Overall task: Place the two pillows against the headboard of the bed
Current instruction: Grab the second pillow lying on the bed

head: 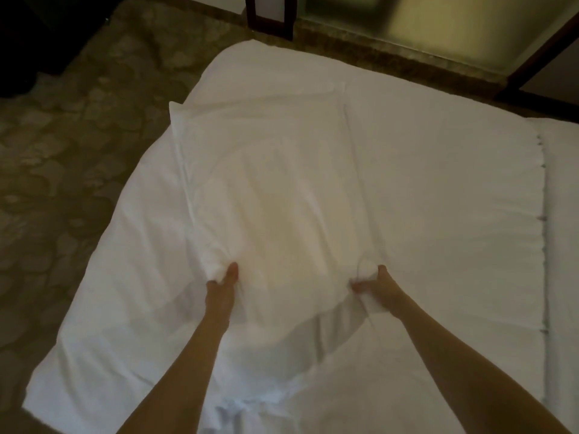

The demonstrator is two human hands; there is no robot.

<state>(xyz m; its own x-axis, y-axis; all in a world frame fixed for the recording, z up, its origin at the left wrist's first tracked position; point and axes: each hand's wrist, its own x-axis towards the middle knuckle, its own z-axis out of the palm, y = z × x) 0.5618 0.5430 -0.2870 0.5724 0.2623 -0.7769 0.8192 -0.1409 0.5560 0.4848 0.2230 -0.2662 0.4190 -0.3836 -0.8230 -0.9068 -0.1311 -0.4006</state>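
A white pillow [266, 189] lies lengthwise on the white bed [438, 183], its far corner pointing up and left. My left hand [221, 288] pinches the near left corner of the pillow. The near right corner is gripped in my right hand [374, 285]. Both arms reach in from the bottom of the view. Only this one pillow shows. No headboard is in view.
A patterned brown carpet [62, 151] covers the floor left of the bed. A dark wooden frame [269, 17] stands beyond the bed's far corner. A frosted glass panel [423, 26] runs along the back right. A seam [542, 214] marks the duvet's right edge.
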